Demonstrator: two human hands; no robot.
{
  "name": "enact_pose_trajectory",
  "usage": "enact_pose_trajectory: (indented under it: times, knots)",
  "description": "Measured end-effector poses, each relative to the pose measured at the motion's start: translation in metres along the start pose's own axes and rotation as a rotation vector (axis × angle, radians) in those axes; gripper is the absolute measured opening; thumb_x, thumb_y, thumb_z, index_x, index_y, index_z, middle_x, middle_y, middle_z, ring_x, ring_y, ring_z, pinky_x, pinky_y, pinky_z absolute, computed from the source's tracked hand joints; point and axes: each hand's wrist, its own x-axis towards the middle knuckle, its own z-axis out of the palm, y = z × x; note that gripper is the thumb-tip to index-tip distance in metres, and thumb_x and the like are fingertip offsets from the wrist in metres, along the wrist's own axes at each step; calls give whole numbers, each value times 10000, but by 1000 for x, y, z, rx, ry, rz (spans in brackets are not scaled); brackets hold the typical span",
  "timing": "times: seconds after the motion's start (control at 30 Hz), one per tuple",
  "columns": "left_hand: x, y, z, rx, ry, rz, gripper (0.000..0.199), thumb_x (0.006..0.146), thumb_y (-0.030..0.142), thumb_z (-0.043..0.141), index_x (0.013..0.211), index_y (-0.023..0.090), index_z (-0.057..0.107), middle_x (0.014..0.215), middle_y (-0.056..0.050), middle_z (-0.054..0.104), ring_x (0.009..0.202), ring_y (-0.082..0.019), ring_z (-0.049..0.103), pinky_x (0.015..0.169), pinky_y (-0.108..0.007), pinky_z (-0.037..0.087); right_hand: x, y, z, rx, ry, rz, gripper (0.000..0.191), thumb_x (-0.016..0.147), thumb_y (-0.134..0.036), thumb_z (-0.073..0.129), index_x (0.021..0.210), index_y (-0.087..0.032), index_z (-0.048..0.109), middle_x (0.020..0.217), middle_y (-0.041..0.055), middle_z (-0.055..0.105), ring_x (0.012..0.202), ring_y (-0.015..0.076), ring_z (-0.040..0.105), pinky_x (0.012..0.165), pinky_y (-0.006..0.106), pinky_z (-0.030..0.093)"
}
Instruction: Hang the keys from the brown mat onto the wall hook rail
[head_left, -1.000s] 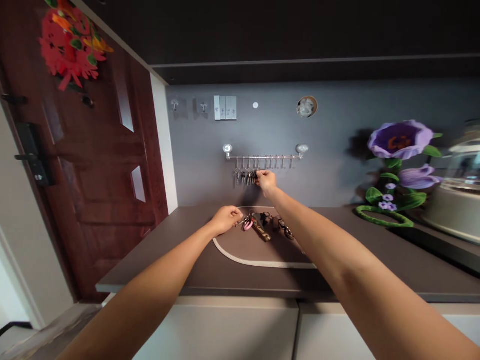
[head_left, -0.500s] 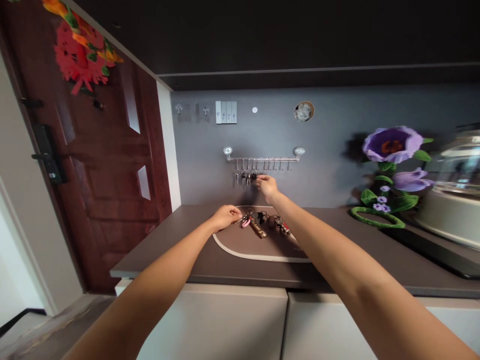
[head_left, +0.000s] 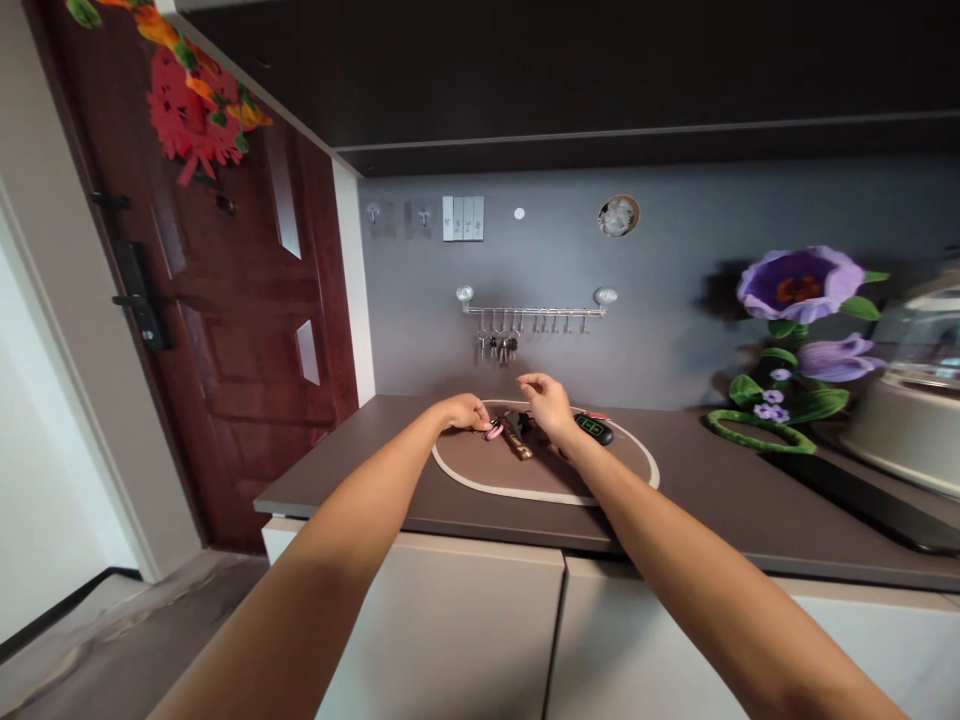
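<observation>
My left hand (head_left: pixel 463 411) is at the left part of a brown mat (head_left: pixel 480 484) with a pale rim, its fingers pinched on a bunch of keys (head_left: pixel 493 430) with a pink piece. Beside them lies a tan strap-like key fob (head_left: pixel 517 440). Over the mat's back, my right hand (head_left: pixel 547 405) hovers with loosely bent fingers, nothing visible in them. Dark small items near its wrist are partly hidden. To its right rests a black oval object with green markings (head_left: pixel 592 429). Several keys (head_left: pixel 504 348) hang from the left hooks of a clear wall rail (head_left: pixel 534 311).
Purple artificial flowers (head_left: pixel 801 290) stand at the right, near a cream appliance with a clear top (head_left: pixel 907 420). A flat black object (head_left: pixel 862 500) lies before them. Overhead is a dark shelf (head_left: pixel 570 70). A dark red door (head_left: pixel 247 370) is on the left.
My right hand has let go of the keys at the hook rail and come down and slightly right, over the mat. My left hand stays at the keys. The view has shifted slightly.
</observation>
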Motion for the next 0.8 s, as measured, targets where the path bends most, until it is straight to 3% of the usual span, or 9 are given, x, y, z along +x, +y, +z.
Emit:
enact_pose_trajectory:
  times: [0.23,0.47,0.8]
  knots:
    - [-4,-8,-3,-20,-49,83,269,571,370,646,657,117,613,527,23,506,499,-72,396,513,-208,289,1,9,-2,-328,-88,-185,201,755,-149,448,861,-159,619,923,74,637,856,160,574,817,308,421]
    - [-14,2,-3,75,-8,112,213,644,339,573,602,131,549,488,39,452,469,-67,363,487,-208,258,-1,6,4,-423,-125,-224,212,758,-133,442,860,-158,626,915,79,641,850,165,580,809,295,427]
    - [-15,11,-3,-298,160,91,173,664,293,595,661,122,567,577,3,529,508,-58,463,558,-216,398,-4,6,7,-405,-136,-203,225,740,-116,439,867,-152,622,898,76,642,815,162,579,792,297,428]
